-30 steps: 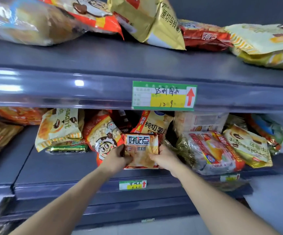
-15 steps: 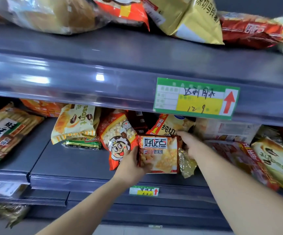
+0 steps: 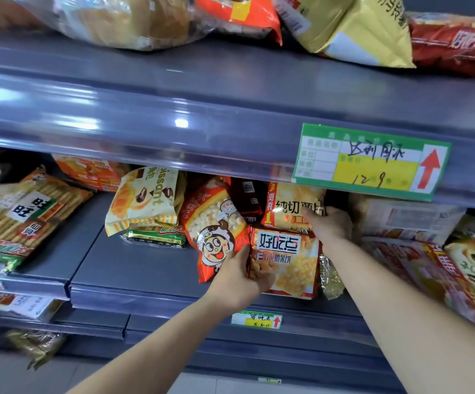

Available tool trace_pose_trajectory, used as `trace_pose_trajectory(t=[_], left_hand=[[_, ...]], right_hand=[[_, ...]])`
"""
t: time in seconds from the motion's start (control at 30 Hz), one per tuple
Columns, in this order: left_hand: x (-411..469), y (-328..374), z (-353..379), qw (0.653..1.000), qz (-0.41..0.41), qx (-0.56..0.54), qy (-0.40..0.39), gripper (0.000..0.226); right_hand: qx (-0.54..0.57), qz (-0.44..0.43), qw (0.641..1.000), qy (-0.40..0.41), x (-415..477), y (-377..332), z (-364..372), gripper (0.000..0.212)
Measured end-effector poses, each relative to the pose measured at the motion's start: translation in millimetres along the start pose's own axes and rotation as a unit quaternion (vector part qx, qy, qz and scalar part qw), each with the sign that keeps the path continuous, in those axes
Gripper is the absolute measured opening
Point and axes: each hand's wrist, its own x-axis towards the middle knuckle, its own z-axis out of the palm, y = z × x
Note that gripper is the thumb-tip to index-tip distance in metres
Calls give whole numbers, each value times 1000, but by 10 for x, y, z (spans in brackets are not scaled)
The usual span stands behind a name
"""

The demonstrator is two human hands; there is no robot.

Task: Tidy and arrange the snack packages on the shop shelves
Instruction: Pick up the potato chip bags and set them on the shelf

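Shop, grey shelves (image 3: 202,115) of snack packages (image 3: 151,200), handwritten price tags (image 3: 370,160)

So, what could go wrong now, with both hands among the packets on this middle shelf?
The left hand holds the cracker packet by its left side only, near the shelf edge; it may fall forward.
The red cartoon bag leans beside that grip; moving the packet could let it slide down.
The right hand touches the yellow chip bag behind; pulling it might push out the gold foil packet.
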Motion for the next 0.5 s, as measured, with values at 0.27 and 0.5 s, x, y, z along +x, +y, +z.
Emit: trace_pose_trajectory(t=[0.27,0.5], left_hand=[[-53,128,-20,994,-47,-92,-40,42],[-120,540,-337,953,-68,-238,173,39]], right_hand=[[13,-177,972,154,-238,-372,-349,22],[215,-64,966,-126,-656,-384,-345,89]])
